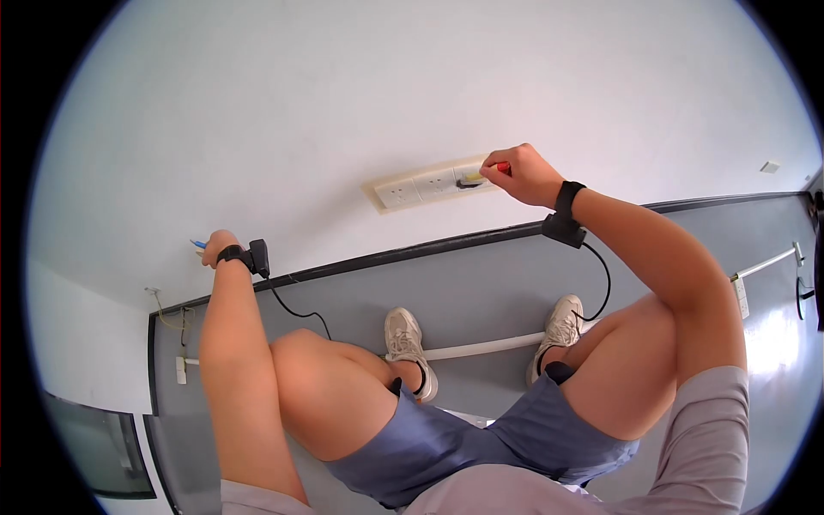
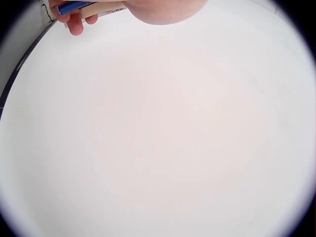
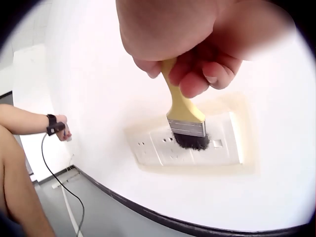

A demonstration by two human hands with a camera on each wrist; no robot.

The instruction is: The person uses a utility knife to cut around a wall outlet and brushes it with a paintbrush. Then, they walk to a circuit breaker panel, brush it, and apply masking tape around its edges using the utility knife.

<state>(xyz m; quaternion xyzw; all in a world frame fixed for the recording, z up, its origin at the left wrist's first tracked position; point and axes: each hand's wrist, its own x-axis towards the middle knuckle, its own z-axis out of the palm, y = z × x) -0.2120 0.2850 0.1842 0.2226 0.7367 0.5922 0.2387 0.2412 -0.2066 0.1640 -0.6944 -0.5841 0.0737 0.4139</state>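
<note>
My right hand (image 1: pixel 528 176) grips a flat paintbrush (image 3: pixel 183 106) by its yellow handle, whose red end shows past the fingers in the head view. The brush points down, and its black bristles overlap the white wall socket panel (image 3: pixel 224 154), right at its face. Beige tape (image 3: pixel 249 128) borders the panel. Off to the left, close to the wall, my left hand (image 1: pixel 219 245) holds a slim blue stick-like thing (image 2: pixel 74 7) together with a pale flat piece (image 2: pixel 106 12). Most of both is hidden by the fingers or cut off by the frame edge.
A black baseboard (image 1: pixel 378 264) runs along the foot of the white wall. A white cable cover (image 1: pixel 481 348) crosses the grey floor by my shoes (image 1: pixel 403 336). Black cables hang from both wrist cameras. A power strip (image 1: pixel 742 296) lies at the right.
</note>
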